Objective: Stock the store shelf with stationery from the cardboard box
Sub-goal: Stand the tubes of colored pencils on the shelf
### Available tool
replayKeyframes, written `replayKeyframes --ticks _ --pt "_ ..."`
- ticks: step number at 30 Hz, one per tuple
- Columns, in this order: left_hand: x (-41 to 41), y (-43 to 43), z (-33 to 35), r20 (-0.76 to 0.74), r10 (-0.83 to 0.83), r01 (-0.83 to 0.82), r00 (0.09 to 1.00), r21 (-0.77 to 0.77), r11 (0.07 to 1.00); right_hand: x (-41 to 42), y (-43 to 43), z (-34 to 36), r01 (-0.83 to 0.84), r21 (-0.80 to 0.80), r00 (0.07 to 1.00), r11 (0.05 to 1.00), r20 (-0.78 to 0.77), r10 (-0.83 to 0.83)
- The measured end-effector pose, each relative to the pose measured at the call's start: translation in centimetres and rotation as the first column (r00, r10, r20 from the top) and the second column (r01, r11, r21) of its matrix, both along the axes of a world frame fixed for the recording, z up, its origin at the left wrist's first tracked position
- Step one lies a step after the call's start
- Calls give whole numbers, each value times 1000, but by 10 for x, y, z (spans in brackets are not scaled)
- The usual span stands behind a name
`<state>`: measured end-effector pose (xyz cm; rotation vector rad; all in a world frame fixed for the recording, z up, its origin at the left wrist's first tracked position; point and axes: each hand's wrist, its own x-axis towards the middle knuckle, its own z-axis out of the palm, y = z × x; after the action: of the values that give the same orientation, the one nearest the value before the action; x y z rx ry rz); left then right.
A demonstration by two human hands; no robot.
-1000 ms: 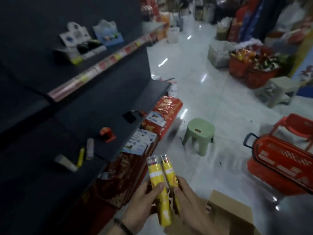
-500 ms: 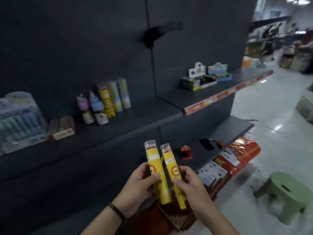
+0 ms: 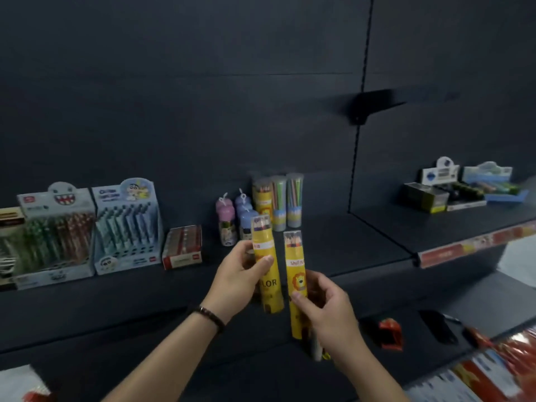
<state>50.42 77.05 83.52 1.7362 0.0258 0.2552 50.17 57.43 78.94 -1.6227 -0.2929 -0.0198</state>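
Left hand [image 3: 237, 277]: fingers curled round yellow pencil tube [image 3: 262, 240], upright | right hand [image 3: 327, 314]: thumb and fingers pinching second pencil tube [image 3: 295, 271] | tubes just apart.

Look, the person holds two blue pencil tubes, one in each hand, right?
Not blue: the tubes are yellow. The head view shows the left hand gripping one yellow tube and the right hand gripping the second yellow tube, one in each of the hands.

Head-worn view, close, facing shelf [image 3: 319, 245]
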Motion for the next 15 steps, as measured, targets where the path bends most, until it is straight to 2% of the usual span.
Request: replayKeyframes --ticks 3,6,12,15 --pt "45 2 15 48 80 -86 996 121 989 44 1 3 12 1 999 1000 49 -12" --pt "89 2 31 114 92 -119 989 257 959 90 0 7 10 -4 994 1000 108 -10" --pt "152 10 66 188 192 -264 963 542 798 162 10 8 3 -21 987 1000 163 1" --pt "174 22 71 216 157 -259 964 609 749 179 18 4 -5 -19 989 1000 147 8"
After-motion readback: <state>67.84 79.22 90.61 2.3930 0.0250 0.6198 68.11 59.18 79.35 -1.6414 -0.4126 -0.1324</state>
